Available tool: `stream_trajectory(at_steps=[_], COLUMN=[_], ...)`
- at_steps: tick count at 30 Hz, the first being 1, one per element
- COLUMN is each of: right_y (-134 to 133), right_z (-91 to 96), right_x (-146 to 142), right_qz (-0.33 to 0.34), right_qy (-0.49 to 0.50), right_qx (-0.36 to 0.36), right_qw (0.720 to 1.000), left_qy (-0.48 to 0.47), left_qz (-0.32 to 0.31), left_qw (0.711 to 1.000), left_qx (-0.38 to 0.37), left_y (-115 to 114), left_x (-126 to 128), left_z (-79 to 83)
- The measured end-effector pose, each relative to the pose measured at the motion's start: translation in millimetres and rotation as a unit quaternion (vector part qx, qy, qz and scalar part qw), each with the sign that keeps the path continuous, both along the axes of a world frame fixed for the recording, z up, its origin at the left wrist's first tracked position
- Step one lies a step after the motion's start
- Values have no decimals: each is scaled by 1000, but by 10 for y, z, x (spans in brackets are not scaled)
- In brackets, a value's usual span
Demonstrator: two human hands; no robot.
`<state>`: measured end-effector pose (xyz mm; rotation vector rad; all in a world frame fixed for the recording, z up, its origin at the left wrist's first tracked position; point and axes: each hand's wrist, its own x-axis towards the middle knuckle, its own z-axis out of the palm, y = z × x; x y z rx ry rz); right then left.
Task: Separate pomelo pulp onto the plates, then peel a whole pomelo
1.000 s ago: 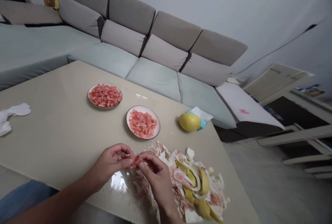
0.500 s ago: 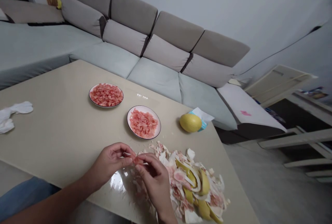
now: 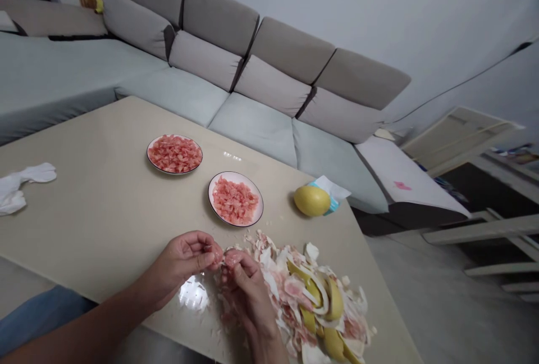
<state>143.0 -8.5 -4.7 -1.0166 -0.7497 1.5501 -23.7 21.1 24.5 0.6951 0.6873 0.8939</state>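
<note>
Tilted head view down over table

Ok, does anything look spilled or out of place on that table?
Yes: the peel heap lies loose on the table itself, crumbs scattered between it and the near plate, which looks messy. The bright patch below the left hand is probably glare, not liquid.
</note>
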Motion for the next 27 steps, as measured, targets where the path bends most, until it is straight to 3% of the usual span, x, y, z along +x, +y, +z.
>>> stream_trajectory(at_steps=[5,12,17,21,24,27], right_y=[-5,-5,10,-6,-29,-55], right_z=[46,-8,-15,93,188,238], right_x=[-33,31,19,-40,-60,-42], right_qz=[24,6,3,-5,-16,-26], right_qy=[34,50,50,-116,-284,-369], right_qx=[-45,-40,-40,47,139,207], right_qw=[998,998,998,992,949,906], left_qy=[-6,-39,-57,76,161,194], left_qz=[4,42,-57,-98,-97,-96], left_qw=[1000,997,995,992,981,973], left_qx=[4,-46,-52,12,57,77], left_y=[10,96,47,-7,-4,24], left_x=[-12,-111,-76,-23,-22,-39], left_z=[6,17,12,-33,-53,-58])
